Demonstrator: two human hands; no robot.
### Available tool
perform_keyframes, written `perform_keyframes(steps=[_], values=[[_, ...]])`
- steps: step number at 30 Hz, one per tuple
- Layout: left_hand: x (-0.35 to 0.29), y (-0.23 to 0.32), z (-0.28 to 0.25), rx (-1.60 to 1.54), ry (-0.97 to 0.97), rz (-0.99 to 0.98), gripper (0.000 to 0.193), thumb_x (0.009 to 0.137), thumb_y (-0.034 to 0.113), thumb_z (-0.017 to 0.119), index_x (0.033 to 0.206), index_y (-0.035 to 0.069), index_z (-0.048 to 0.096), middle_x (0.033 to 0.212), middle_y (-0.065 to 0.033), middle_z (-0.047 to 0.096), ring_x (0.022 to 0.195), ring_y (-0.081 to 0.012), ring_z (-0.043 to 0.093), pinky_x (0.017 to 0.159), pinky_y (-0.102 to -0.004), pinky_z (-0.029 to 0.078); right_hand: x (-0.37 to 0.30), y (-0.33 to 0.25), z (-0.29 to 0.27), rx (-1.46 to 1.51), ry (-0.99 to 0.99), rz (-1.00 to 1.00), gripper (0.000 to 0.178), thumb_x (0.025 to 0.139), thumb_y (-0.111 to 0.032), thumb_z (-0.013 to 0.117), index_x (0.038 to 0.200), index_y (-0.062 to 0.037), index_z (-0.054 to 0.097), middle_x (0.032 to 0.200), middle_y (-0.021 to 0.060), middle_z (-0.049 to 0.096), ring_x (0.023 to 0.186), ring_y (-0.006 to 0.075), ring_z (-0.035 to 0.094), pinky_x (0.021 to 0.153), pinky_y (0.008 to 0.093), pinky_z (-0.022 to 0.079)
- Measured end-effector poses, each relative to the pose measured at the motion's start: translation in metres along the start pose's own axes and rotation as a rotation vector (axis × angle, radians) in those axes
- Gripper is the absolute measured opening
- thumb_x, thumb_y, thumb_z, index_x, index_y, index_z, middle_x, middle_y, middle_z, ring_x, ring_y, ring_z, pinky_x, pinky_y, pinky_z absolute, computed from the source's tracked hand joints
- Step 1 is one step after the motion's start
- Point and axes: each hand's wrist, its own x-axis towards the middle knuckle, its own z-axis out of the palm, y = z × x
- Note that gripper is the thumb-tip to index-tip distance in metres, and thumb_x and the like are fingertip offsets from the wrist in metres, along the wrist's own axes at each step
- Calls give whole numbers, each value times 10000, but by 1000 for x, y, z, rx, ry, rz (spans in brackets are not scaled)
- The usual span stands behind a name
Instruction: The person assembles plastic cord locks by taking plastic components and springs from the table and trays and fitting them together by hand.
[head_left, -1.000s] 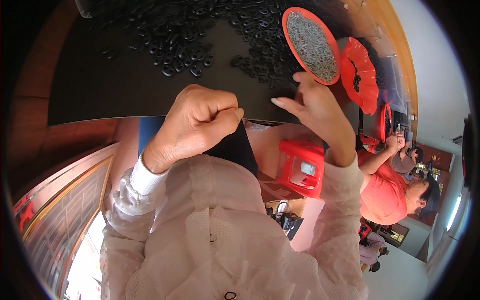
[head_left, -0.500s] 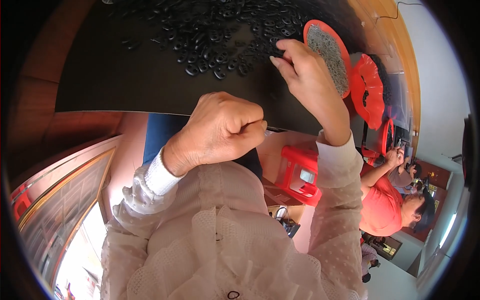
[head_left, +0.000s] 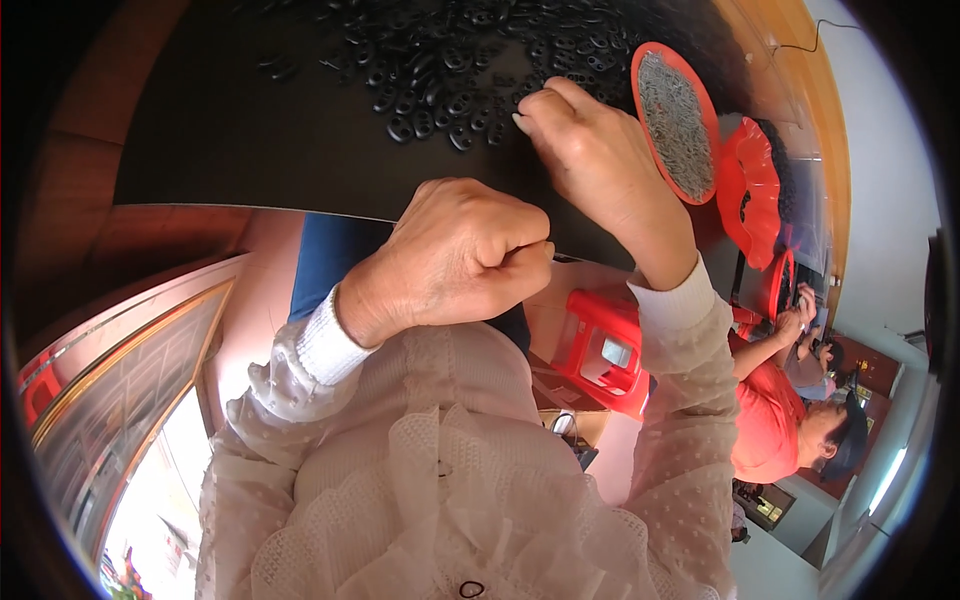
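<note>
My left hand is closed in a fist just over the near edge of the black tabletop. Whatever it may hold is hidden inside the fingers. Farther right, my right hand bends its fingers together, thumb and fingertips meeting at the right edge of a pile of black oval two-holed pieces. Anything in that pinch is too small or too covered to see. Beyond my right wrist lies a red oval dish filled with small grey metal parts, perhaps springs or pins.
Right of the dish stands a red wavy-rimmed bowl by more black pieces, then another red container. A red plastic stool is below the table. Another person in a red shirt works at the right.
My right hand has moved left and turned, its fingertips now at the pile's edge and drawn together. The left fist has shifted slightly right. The whole view has shifted a little.
</note>
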Motion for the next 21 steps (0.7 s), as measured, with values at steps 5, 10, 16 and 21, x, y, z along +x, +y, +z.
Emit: perform_keyframes(steps=[5, 10, 16, 21], values=[[1, -4, -3, -39, -2, 6, 242, 809, 2, 581, 625, 14, 424, 530, -91, 354, 408, -210, 371, 420, -352, 284, -4, 6, -12, 365, 150, 132, 106, 841, -85, 638, 818, -18, 560, 741, 112, 570, 586, 263, 574, 518, 350, 451], [6, 6, -7, -196, -8, -314, 63, 883, 53, 556, 886, -7, 574, 591, 5, 486, 529, -40, 436, 452, -248, 338, -29, -22, -51, 848, -75, 454, 148, 863, -121, 669, 837, -5, 581, 641, 73, 529, 550, 125, 481, 515, 268, 391], [8, 9, -7, -225, 38, -342, 41, 796, -3, 550, 825, -12, 578, 605, -101, 524, 519, -133, 523, 471, -314, 389, -33, -31, -36, 839, -13, 337, 165, 858, -106, 679, 821, 5, 563, 660, 94, 539, 551, 160, 498, 500, 293, 401], [6, 12, -4, -247, 36, -463, 52, 812, -14, 533, 808, -18, 585, 561, -49, 507, 493, -59, 428, 459, -255, 357, -40, -35, -26, 610, 159, 178, 131, 836, -62, 673, 836, 0, 558, 727, 141, 553, 590, 313, 550, 514, 368, 430]])
